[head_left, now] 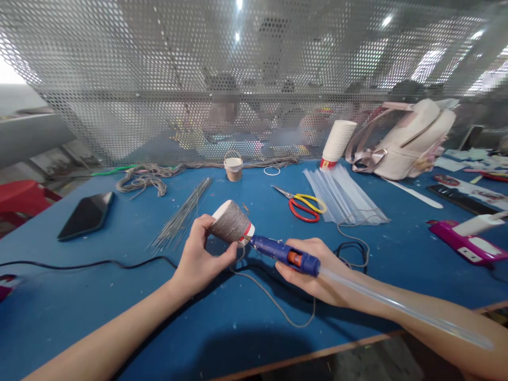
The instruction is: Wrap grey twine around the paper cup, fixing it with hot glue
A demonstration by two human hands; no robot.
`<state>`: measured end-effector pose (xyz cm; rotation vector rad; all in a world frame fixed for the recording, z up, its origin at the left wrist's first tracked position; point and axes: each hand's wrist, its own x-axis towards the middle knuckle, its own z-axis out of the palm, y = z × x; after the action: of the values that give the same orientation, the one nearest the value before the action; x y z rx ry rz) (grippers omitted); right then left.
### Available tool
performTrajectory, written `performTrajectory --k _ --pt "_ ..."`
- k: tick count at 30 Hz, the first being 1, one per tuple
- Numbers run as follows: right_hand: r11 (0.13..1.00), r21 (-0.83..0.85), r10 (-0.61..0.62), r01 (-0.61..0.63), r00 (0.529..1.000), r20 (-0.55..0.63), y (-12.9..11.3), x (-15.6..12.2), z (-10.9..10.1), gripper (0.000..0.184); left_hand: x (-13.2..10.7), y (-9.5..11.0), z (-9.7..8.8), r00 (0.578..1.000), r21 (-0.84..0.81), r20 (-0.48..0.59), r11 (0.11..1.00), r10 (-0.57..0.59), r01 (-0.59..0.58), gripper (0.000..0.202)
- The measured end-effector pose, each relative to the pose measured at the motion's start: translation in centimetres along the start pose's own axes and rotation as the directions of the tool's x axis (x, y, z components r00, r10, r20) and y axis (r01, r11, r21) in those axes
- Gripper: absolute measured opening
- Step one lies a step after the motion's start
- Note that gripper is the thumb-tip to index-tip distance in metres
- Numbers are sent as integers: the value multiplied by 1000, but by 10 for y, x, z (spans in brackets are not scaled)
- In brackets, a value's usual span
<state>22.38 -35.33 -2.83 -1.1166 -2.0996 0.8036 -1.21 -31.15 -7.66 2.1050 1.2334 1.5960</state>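
Note:
My left hand point(204, 260) holds a paper cup point(232, 221) tilted on its side, thumb near its base and fingers at its white rim. Grey cord is wound round most of the cup, and a red and white band shows at the base end. The loose cord point(278, 304) trails down from there onto the table. In my right hand point(313, 267) is a blue glue gun point(283, 254), its nozzle at the red and white band. A long clear glue stick point(397, 302) sticks out of the gun's back, over my forearm.
On the blue table point(166, 317) lie a phone point(86, 214), thin wires point(184, 214), scissors point(304, 203) and clear glue sticks point(345, 196). Behind stand a small bucket point(233, 170), stacked paper cups point(337, 143) and a backpack point(408, 143). A purple power strip point(468, 243) is at right.

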Motion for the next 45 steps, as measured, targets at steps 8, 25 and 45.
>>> performTrajectory --k 8,25,45 --pt "991 -20 -129 130 991 34 5 -3 7 18 1 6 2 1000 -9 8 1000 -29 29 36" --pt "941 -201 -282 272 959 -19 30 4 -19 12 6 6 -6 997 -173 -8 982 -79 77 35" --pt "643 680 244 -353 936 255 -5 32 19 35 3 7 -8 971 22 -106 977 215 -213 39"
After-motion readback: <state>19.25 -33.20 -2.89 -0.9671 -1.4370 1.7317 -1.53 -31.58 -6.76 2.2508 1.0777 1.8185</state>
